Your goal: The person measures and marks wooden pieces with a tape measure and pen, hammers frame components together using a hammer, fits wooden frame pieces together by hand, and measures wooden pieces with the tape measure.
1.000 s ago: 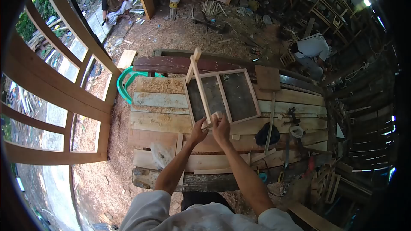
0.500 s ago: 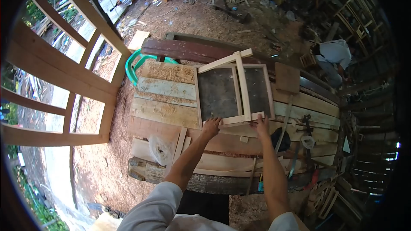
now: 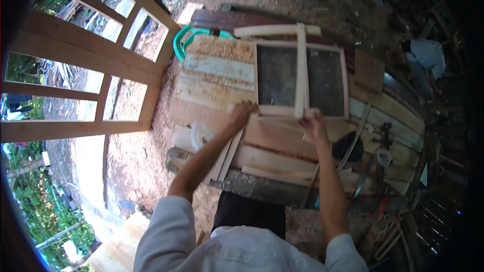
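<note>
Several pale wood strips joined into a light frame [image 3: 301, 70] lie across a dark panel [image 3: 277, 68] with a thin wooden border. The frame's upper rail reaches past the panel's far edge. At the near rail's left end, my left hand [image 3: 243, 112] is closed around the wood, slightly blurred. My right hand [image 3: 314, 121] grips the near rail by its joint with the long upright strip; its fingertips are partly hidden. Both hands are over the near edge of the panel, which rests on a plank-topped bench [image 3: 217, 90].
Shavings cover the bench's left part, beside a green plastic object [image 3: 180, 45]. A clear plastic bag [image 3: 201, 133], a black bag [image 3: 348, 146] and a clamp-like tool [image 3: 385, 136] lie nearby. A large wooden frame [image 3: 126, 70] stands left. Another person [image 3: 426, 63] crouches at far right.
The pale wood frame has turned slightly, its upper rail going from slanted to nearly level. Both hands have moved with it. My view has shifted, bringing more of my shirt into sight.
</note>
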`<state>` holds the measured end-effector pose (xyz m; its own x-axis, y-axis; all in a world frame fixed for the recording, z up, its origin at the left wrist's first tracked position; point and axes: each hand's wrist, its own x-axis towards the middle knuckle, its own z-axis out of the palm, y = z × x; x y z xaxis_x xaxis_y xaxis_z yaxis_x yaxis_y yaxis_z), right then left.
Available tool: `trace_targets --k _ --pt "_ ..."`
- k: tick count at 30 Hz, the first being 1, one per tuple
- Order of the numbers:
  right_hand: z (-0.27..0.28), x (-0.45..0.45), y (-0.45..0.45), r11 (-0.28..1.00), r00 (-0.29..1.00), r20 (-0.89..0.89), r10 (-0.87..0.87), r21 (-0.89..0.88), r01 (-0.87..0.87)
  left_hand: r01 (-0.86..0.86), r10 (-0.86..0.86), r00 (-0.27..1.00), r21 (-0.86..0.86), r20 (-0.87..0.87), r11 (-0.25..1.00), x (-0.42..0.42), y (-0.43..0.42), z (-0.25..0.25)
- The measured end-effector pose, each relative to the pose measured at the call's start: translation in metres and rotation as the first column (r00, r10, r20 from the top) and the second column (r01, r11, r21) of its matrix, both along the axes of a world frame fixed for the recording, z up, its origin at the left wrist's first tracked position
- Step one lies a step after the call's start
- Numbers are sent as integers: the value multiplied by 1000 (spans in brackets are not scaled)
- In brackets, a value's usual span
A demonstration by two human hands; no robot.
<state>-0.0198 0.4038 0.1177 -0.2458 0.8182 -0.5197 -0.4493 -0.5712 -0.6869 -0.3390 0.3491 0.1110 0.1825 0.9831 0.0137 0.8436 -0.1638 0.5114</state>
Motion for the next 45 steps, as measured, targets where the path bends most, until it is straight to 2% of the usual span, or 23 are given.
trace_targets --k 1,9,12,13,14,15,17,18,20,21,23,24,25,27,29,30,31,33,35,37,41,43,45 --pt "0 -33 -3 998 998 33 -56 -11 56 -40 41 999 40 -22 998 -21 -9 1" --pt "-76 -155 -19 996 997 -59 51 -68 -55 -63 52 991 -86 -120 994 -129 -51 -46" --pt "-96 -158 -25 984 991 96 94 -158 -78 -121 98 983 -139 -156 983 -134 -52 -67" --pt "-100 -158 -27 987 957 258 131 -129 -100 -122 100 984 -146 -147 982 -132 -52 -71" --pt "-102 -157 -31 987 898 411 155 -104 -123 -136 115 972 -94 -204 986 -131 -52 -74" --pt "-98 -157 -39 987 896 418 152 -112 -115 -142 126 958 -43 -259 989 -125 -53 -75" --pt "-82 -160 -51 999 825 564 33 -28 -21 -220 229 970 106 -78 970 -95 -59 -46" --pt "-77 -157 -60 1000 822 570 15 -23 -2 -226 226 974 67 9 972 -80 -71 -31" --pt "-75 -146 -83 994 719 691 80 3 -113 -160 145 982 123 121 979 -53 -101 -19" --pt "-81 -143 -100 989 742 654 146 -69 -133 -220 230 958 -75 169 973 -39 -126 -27" --pt "-83 -143 -136 937 765 548 338 -272 -219 -277 320 946 -388 49 879 -15 -173 -23" --pt "-81 -149 -153 877 761 466 451 -390 -281 -344 330 939 -321 -101 882 -9 -202 -34" --pt "-88 -155 -172 848 731 455 509 -409 -336 -341 325 940 -320 -105 884 -6 -220 -37" --pt "-115 -169 -210 816 698 442 564 -428 -388 -605 487 793 -376 -367 702 1 -246 -46" --pt "-145 -190 -247 778 475 645 599 -329 -535 -628 504 768 -307 -396 715 3 -268 -67" --pt "-156 -202 -260 778 482 638 601 -329 -535 -647 526 741 -233 -417 726 1 -277 -74" --pt "-165 -213 -271 808 585 560 587 -354 -472 -646 522 740 -231 -424 728 -1 -278 -78" --pt "-167 -222 -283 829 684 474 554 -388 -403 -711 691 695 -332 -198 620 -5 -274 -89" --pt "-132 -223 -271 787 518 604 605 -354 -506 -750 743 653 -260 -148 608 -16 -277 -99" --pt "-127 -211 -271 856 592 630 502 -261 -447 -487 722 651 -600 235 634 -33 -281 -119" --pt "-147 -192 -282 911 638 657 402 -219 -348 -296 699 592 -698 401 652 -22 -279 -122" --pt "-145 -174 -300 920 692 610 385 -197 -338 -267 784 381 -754 490 600 -3 -284 -86" --pt "-133 -152 -307 911 659 654 370 -117 -395 -231 758 398 -744 516 627 14 -296 -72"
